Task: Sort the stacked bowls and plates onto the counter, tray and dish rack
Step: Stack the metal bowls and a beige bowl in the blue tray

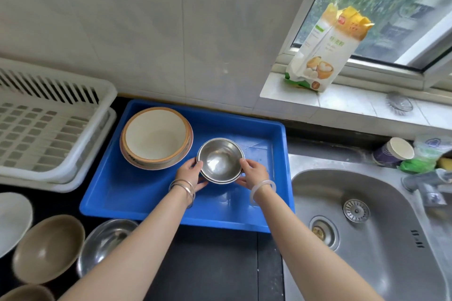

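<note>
A small stack of steel bowls (220,160) sits in the middle of the blue tray (137,193). My left hand (192,175) grips its left rim and my right hand (253,173) grips its right rim. A stack of white plates with orange rims (156,138) rests in the tray's far left part. On the dark counter at the lower left stand a brown bowl (47,249), a steel bowl (105,243) partly hidden by my left forearm, and a white plate (12,220). The white dish rack (44,129) stands at the left.
A steel sink (381,239) with a tap (428,186) lies right of the tray. A flour bag (327,51) leans on the windowsill. A paper cup (393,153) and green bag (420,161) sit behind the sink. Another brown bowl's rim (24,294) shows at the bottom left.
</note>
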Demonstrator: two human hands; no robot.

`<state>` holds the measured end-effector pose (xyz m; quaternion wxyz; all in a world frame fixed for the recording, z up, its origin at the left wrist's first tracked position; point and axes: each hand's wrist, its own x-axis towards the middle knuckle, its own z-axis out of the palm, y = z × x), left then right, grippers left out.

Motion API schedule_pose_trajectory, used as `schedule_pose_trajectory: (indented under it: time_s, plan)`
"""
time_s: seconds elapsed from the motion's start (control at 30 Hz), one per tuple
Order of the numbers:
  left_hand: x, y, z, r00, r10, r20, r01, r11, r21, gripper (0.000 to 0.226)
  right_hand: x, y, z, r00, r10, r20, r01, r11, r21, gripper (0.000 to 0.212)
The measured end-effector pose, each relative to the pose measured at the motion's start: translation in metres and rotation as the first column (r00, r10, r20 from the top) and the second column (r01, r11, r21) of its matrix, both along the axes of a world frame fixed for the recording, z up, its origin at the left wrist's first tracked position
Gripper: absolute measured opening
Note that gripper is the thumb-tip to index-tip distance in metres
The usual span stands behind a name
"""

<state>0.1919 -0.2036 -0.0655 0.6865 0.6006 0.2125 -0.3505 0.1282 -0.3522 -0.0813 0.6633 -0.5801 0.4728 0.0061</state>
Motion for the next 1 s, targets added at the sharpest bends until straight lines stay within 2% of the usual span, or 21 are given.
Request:
schedule_pose_trajectory:
  time_s: [0.1, 0.3, 0.43, 0.77, 1.0]
  plan:
    - [0.006, -0.004, -0.007, 0.998, 0.057, -0.01, -0.057, 0.997, -0.057, 0.035, 0.01, -0.003, -0.005, 0.999, -0.031, 0.011, 0.031, 0.999, 0.024, 0.016]
    - [0.012, -0.016, -0.019, 0.981, 0.192, -0.026, -0.194, 0.969, -0.153, 0.032, 0.03, -0.006, -0.012, 0.998, -0.049, 0.044, 0.048, 0.999, 0.025, 0.027]
    - [0.017, -0.019, -0.02, 0.974, 0.204, -0.098, -0.222, 0.947, -0.231, 0.033, 0.041, -0.008, -0.014, 0.995, -0.08, 0.061, 0.078, 0.996, 0.044, 0.017]
    - [0.025, -0.027, -0.019, 0.969, 0.239, -0.063, -0.247, 0.933, -0.263, 0.039, 0.058, -0.01, -0.016, 0.991, -0.104, 0.078, 0.1, 0.993, 0.065, 0.03]
    - [0.025, -0.026, -0.017, 0.966, 0.253, -0.045, -0.256, 0.932, -0.258, 0.039, 0.053, -0.007, -0.017, 0.988, -0.088, 0.125, 0.076, 0.993, 0.093, 0.03]
